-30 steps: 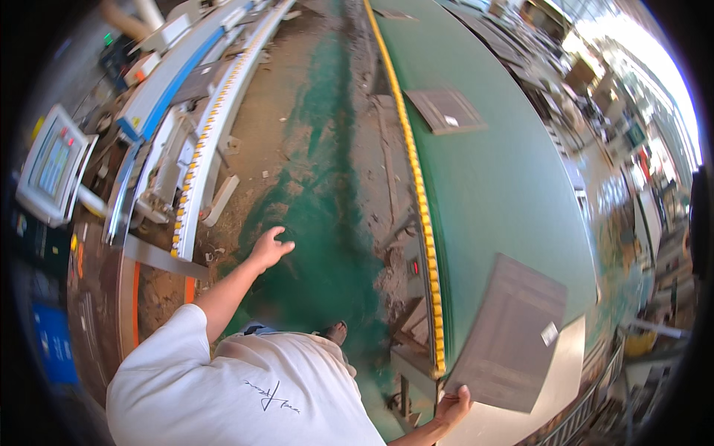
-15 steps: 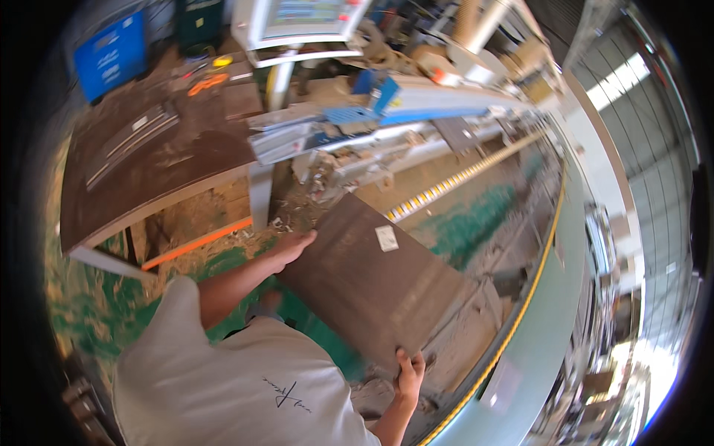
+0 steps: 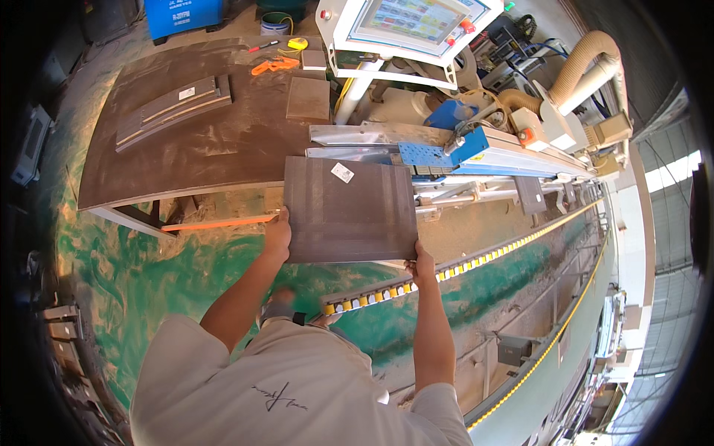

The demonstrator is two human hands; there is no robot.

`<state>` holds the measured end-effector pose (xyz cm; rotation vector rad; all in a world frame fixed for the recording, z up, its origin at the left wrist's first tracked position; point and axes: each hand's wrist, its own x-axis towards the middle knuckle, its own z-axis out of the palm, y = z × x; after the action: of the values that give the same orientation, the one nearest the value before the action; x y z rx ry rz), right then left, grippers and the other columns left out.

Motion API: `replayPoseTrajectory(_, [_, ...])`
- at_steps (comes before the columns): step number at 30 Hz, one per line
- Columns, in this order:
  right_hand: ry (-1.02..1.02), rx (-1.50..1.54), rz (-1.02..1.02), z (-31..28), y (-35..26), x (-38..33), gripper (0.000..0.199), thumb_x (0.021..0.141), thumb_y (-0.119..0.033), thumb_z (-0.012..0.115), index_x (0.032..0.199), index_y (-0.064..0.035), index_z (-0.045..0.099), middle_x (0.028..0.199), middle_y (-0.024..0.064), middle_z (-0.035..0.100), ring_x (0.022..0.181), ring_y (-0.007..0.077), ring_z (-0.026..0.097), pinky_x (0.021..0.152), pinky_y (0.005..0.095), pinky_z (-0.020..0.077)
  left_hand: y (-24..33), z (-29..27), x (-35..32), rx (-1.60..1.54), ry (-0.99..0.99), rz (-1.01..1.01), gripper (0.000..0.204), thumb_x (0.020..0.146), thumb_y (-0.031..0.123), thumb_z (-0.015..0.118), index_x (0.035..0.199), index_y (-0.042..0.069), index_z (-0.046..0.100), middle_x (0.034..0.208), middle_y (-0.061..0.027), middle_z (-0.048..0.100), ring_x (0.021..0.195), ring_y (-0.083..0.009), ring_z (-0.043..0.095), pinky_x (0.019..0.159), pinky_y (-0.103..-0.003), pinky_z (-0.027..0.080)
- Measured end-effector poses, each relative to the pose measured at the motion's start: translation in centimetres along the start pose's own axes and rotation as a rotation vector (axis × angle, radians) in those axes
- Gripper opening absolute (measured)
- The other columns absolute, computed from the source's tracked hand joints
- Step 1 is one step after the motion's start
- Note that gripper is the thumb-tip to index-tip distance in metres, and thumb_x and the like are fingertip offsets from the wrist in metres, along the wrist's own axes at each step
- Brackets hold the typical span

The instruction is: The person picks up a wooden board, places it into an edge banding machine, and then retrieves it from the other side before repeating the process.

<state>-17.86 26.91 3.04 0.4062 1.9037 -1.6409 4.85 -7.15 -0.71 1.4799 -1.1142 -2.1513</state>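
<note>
Between my two hands I hold a flat dark brown rectangular panel point(image 3: 349, 212) with a small white label near its far edge. My left hand point(image 3: 278, 236) grips its left side, and my right hand point(image 3: 422, 264) has hold of the near right corner. The fingers under the panel are partly hidden. Its far edge overlaps the metal rail point(image 3: 353, 135) of a long machine in this view; whether they touch I cannot tell. To the left lies a brown worktable point(image 3: 253, 160) with several narrow brown strips point(image 3: 178, 108) stacked on it.
An orange tool point(image 3: 275, 65), a yellow tape measure point(image 3: 297, 44) and a small brown board point(image 3: 308, 98) lie on the worktable. A control screen point(image 3: 409, 26) stands behind the rail. A yellow-and-white roller track point(image 3: 446, 273) runs off to the right above the dusty green floor point(image 3: 216, 282).
The panel has swung from the right, over the roller track, to in front of the machine rail and turned level. Both hands still hold it, and my view has turned toward the worktable.
</note>
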Motion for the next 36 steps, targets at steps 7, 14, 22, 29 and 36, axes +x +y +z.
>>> replayPoseTrajectory(7, [0.063,0.156,0.003,0.8,-4.6,10.0,0.038,0.093,-0.042,0.064,0.094,-0.0056,0.057,0.063,0.0042,0.052,0.044,0.0154,0.050,0.036,0.0277,0.0366,0.3,6.0,3.6,-0.131,-0.044,-0.056,0.064,0.100,0.047,0.049,0.133,-0.008,0.049,0.131,-0.0164,0.056,0.115,-0.0276,0.056,0.100,-0.040,0.043])
replayPoseTrajectory(14, [0.092,0.036,-0.204,-2.3,-6.0,14.8,0.046,0.094,-0.042,0.062,0.073,-0.0009,0.058,0.052,0.0002,0.043,0.037,0.0124,0.042,0.036,0.0280,0.0305,0.5,12.4,1.6,-0.074,0.102,-0.071,0.057,0.102,0.043,0.046,0.137,-0.003,0.047,0.138,-0.0135,0.052,0.119,-0.0258,0.054,0.099,-0.041,0.044])
replayPoseTrajectory(22, [0.183,-0.013,-0.227,-9.9,-10.0,21.5,0.050,0.093,-0.043,0.064,0.077,0.0043,0.063,0.053,0.0017,0.047,0.036,0.0125,0.043,0.036,0.0295,0.0309,-3.3,21.4,4.7,-0.032,0.071,-0.106,0.055,0.103,0.041,0.044,0.140,0.000,0.042,0.138,-0.0124,0.051,0.122,-0.0267,0.052,0.102,-0.044,0.044])
replayPoseTrajectory(29, [0.259,-0.066,-0.252,-14.2,-13.0,24.8,0.041,0.093,-0.037,0.063,0.087,0.0027,0.066,0.060,0.0026,0.052,0.040,0.0132,0.047,0.038,0.0282,0.0363,-3.4,30.1,3.4,0.036,0.260,-0.106,0.062,0.099,0.047,0.048,0.131,-0.005,0.050,0.129,-0.0151,0.057,0.115,-0.0276,0.056,0.096,-0.044,0.045])
replayPoseTrajectory(36, [0.286,0.348,-0.289,-17.0,-10.7,15.8,0.037,0.095,-0.026,0.059,0.123,-0.0027,0.055,0.113,0.0109,0.061,0.073,0.0239,0.069,0.055,0.0300,0.0543,-5.5,37.4,6.3,0.220,0.333,-0.004,0.060,0.098,0.047,0.043,0.114,-0.007,0.064,0.117,-0.0233,0.064,0.107,-0.0380,0.060,0.093,-0.043,0.046])
